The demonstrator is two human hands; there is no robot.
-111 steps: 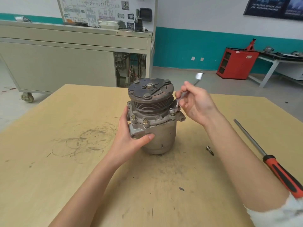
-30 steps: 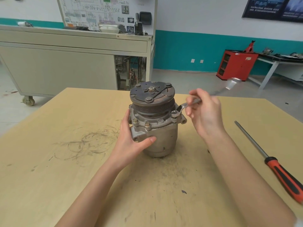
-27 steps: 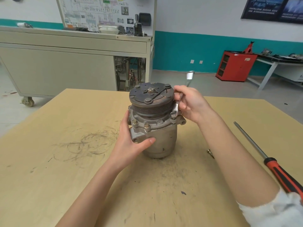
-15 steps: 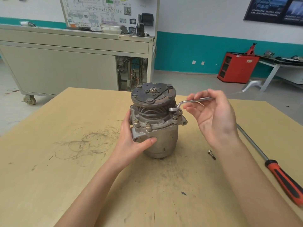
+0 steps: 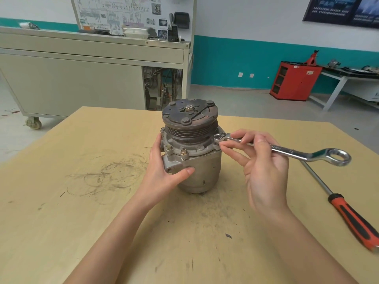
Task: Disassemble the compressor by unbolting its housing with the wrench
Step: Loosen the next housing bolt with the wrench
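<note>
Gripping the compressor (image 5: 205,171), the left hand (image 5: 164,177) holds it upright. The right hand (image 5: 264,173) pinches the wrench (image 5: 291,151), seated on a bolt (image 5: 217,137).

Compressor (image 5: 192,156) upright at centre of table (image 5: 82,222) | left hand (image 5: 164,177) grips its left side | wrench (image 5: 287,151) sits on the right-flange bolt (image 5: 217,137), shaft running out right, right hand (image 5: 264,169) pinching it just beside the compressor | screwdriver (image 5: 338,201) flat on table, far right, under wrench's free end | wheeled bench (image 5: 71,85) behind table, left | small cabinet (image 5: 293,83) behind, far right
</note>
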